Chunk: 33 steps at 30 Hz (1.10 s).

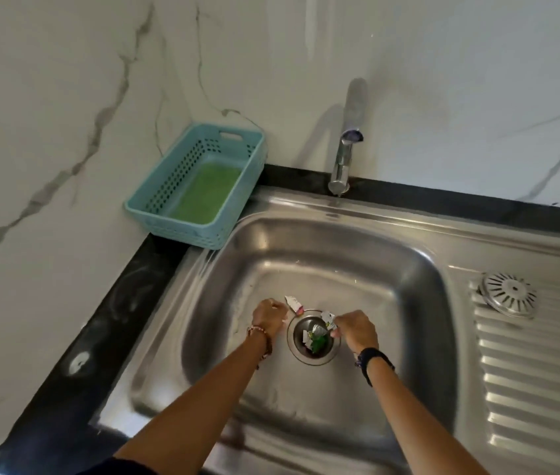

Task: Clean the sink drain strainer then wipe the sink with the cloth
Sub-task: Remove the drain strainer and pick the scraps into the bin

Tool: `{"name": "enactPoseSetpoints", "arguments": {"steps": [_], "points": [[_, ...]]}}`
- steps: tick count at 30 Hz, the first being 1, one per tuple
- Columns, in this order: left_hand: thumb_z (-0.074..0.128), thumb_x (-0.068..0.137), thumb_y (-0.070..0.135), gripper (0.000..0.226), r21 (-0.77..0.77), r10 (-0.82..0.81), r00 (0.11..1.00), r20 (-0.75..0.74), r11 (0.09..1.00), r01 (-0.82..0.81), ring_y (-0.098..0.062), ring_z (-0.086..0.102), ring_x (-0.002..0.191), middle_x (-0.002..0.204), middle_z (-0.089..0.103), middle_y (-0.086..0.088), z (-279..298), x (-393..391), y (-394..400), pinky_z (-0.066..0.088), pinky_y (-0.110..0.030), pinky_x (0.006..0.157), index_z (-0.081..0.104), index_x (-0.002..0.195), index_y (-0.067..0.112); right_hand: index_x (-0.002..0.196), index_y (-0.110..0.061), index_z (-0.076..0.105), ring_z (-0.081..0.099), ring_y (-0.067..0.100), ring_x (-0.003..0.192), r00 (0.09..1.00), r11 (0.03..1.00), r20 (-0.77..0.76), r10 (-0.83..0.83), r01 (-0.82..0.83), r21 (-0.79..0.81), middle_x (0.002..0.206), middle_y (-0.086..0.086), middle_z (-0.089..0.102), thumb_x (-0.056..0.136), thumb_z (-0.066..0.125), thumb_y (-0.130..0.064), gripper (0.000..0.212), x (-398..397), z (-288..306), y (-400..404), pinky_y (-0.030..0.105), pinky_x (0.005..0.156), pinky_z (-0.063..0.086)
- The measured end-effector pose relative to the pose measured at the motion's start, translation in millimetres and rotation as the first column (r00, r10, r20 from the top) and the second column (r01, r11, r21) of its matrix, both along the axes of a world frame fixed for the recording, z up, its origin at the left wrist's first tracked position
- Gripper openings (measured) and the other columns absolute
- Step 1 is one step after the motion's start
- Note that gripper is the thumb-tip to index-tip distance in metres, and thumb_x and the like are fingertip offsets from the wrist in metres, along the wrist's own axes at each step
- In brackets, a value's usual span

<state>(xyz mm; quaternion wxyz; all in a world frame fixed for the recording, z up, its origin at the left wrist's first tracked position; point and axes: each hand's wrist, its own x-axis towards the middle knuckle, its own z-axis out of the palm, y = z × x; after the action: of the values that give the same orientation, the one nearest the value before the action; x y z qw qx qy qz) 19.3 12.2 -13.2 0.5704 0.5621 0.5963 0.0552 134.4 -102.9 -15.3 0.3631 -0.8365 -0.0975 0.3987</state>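
A: Steel sink (306,389) filled the centre and lower frame. Both hands sat low in the basin, either side of the drain (313,337) at lower centre.

B: Hand states?

A: Left hand (269,318) was curled, just left of the drain; something pale seemed pinched in it, too small to tell what. Right hand (357,330) was curled too, fingertips pinching a scrap of wrapper (328,319) at the drain's right rim. More torn wrapper bits (316,337), green and silver, lay down in the drain cup. One white scrap (294,303) lay on the basin floor just above the left hand.

B: Strainer?

A: Strainer (510,294) was out of the drain, lying on the ribbed drainboard (539,389) at right of frame, well apart from both hands. It's a round disc, so no long axis. It lay roughly flat, slotted face and centre knob up toward the camera, one edge maybe slightly raised on a rib.

B: Cloth?

A: Green cloth (206,193) lay flat in the blue basket (182,221) on the dark surface (128,303) at upper left, beside the sink corner. Untouched. Tap (343,159) stood at upper centre, no water visible.

B: Step in hand, how to do it well?

A: Judged: clearing debris from the open drain. Best pinch each scrap and lift straight up, not push it deeper. Gather the loose floor scrap as well. Wet foil pieces will likely be slippery and may tear, so small firm pinches.
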Motion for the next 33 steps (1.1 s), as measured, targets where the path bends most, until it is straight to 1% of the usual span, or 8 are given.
{"name": "enactPoseSetpoints", "arguments": {"steps": [3, 6, 9, 14, 19, 23, 26, 33], "points": [[0.056, 0.086, 0.015, 0.033, 0.233, -0.356, 0.906, -0.229, 0.884, 0.406, -0.032, 0.058, 0.103, 0.12, 0.054, -0.015, -22, 13, 21, 0.047, -0.036, 0.088, 0.053, 0.118, 0.008, 0.115, -0.004, 0.042, 0.059, 0.035, 0.104, 0.996, 0.995, 0.087, 0.029, -0.021, -0.093, 0.115, 0.014, 0.063, 0.088, 0.059, -0.031, 0.042, 3, -22, 16, 0.03, 0.077, 0.039], [0.058, 0.086, 0.021, 0.043, 0.316, -0.556, 0.739, -0.382, 0.672, 0.669, -0.027, 0.055, 0.107, 0.126, 0.038, -0.007, -37, 26, 31, 0.051, -0.039, 0.088, 0.046, 0.128, 0.02, 0.109, -0.009, 0.04, 0.061, 0.034, 0.096, 0.965, 0.973, 0.207, 0.162, -0.121, -0.197, 0.109, 0.012, 0.064, 0.087, 0.059, -0.036, 0.04, 10, -38, 26, 0.032, 0.071, 0.04], [0.048, 0.092, 0.017, 0.018, 0.362, -0.603, 0.636, -0.482, 0.524, 0.771, -0.025, 0.057, 0.097, 0.116, 0.044, -0.009, -49, 27, 37, 0.054, -0.04, 0.079, 0.057, 0.104, 0.007, 0.1, -0.012, 0.046, 0.059, 0.027, 0.082, 0.932, 0.939, 0.242, 0.27, -0.199, -0.28, 0.098, 0.009, 0.065, 0.088, 0.057, -0.032, 0.026, 17, -49, 28, 0.03, 0.065, 0.041], [0.048, 0.093, 0.015, 0.012, 0.381, -0.575, 0.658, -0.486, 0.539, 0.752, -0.027, 0.057, 0.087, 0.109, 0.049, -0.012, -60, 16, 42, 0.05, -0.035, 0.075, 0.053, 0.096, 0.004, 0.097, -0.01, 0.059, 0.063, 0.026, 0.083, 0.915, 0.944, 0.297, 0.272, -0.193, -0.268, 0.096, 0.008, 0.069, 0.092, 0.053, -0.034, 0.025, 19, -57, 27, 0.029, 0.064, 0.045], [0.059, 0.086, 0.016, 0.016, 0.327, -0.413, 0.865, -0.286, 0.806, 0.493, -0.025, 0.06, 0.089, 0.099, 0.062, -0.012, -45, 8, 35, 0.048, -0.034, 0.075, 0.06, 0.092, 0.002, 0.091, -0.003, 0.065, 0.064, 0.027, 0.08, 0.962, 0.972, 0.195, 0.19, -0.157, -0.174, 0.091, 0.015, 0.069, 0.088, 0.061, -0.022, 0.02, 19, -38, 23, 0.033, 0.068, 0.052], [0.07, 0.08, 0.019, 0.017, 0.169, -0.024, 0.997, 0.076, 0.986, 0.011, -0.01, 0.057, 0.054, 0.069, 0.061, 0.001, -7, 13, 19, 0.048, -0.012, 0.049, 0.057, 0.069, 0.014, 0.085, -0.006, 0.059, 0.05, 0.013, 0.055, 0.985, 0.981, -0.119, -0.123, 0.138, 0.135, 0.073, 0.008, 0.06, 0.086, 0.065, -0.021, 0.016, 9, 3, 33, 0.016, 0.044, 0.046], [0.065, 0.082, 0.007, 0.021, 0.023, 0.182, 0.933, 0.31, 0.98, -0.199, -0.007, 0.056, 0.045, 0.065, 0.058, -0.003, 42, -4, -4, 0.051, -0.014, 0.045, 0.052, 0.068, 0.014, 0.094, -0.004, 0.057, 0.047, 0.011, 0.053, 0.932, 0.899, -0.326, -0.156, 0.271, 0.344, 0.07, 0.003, 0.056, 0.087, 0.059, -0.004, 0.008, -15, 56, 34, 0.013, 0.04, 0.042], [0.058, 0.086, 0.002, 0.012, 0.031, 0.272, 0.762, 0.588, 0.933, -0.357, -0.008, 0.057, 0.053, 0.066, 0.057, -0.004, 141, -126, -106, 0.053, -0.015, 0.053, 0.056, 0.077, 0.01, 0.073, -0.017, 0.06, 0.05, 0.0, 0.04, 0.948, 0.805, -0.294, 0.126, 0.075, 0.588, 0.055, -0.008, 0.061, 0.083, 0.06, -0.005, 0.016, -93, 157, -52, 0.013, 0.039, 0.04]]}}
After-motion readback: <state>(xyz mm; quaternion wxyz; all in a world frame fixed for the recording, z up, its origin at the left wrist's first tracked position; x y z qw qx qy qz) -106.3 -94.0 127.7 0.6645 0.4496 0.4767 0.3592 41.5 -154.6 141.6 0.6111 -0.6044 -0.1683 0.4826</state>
